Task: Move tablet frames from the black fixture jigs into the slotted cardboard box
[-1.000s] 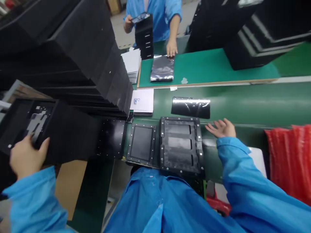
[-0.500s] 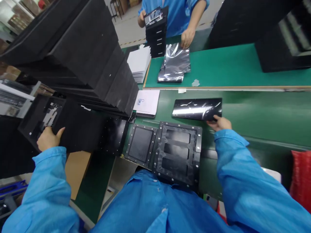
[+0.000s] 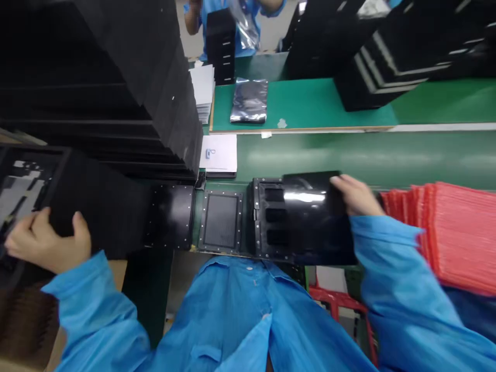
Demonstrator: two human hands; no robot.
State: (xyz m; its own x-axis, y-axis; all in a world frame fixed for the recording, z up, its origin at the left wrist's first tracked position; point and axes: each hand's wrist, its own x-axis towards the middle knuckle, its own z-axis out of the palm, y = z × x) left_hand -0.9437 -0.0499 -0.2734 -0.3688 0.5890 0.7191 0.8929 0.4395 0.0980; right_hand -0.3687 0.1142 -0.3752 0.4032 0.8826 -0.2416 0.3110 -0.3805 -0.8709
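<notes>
My right hand (image 3: 356,194) is closed on the upper right corner of a glossy black plastic sheet (image 3: 313,222). That sheet lies partly over the right side of a black fixture with riveted edges and slots (image 3: 273,194). At the far left, my left hand (image 3: 50,240) is over the side of a black foam tray (image 3: 112,206), thumb and fingers apart. Inside the tray's recess are grey and white flat parts (image 3: 21,194). I cannot tell whether the left fingertips touch them.
Tall black foam trays (image 3: 163,108) rise at left. A riveted black frame (image 3: 221,219) and a black plate (image 3: 172,217) lie left of the fixture. Red bubble-wrap bags (image 3: 465,232) are stacked at right. Across the bench, a co-worker (image 3: 248,31) stands behind a glossy black packet (image 3: 250,101).
My right hand has brought the black sheet from the green bench onto the fixture. My left hand has spread its fingers. The view has shifted right, and the co-worker has lifted a clear film.
</notes>
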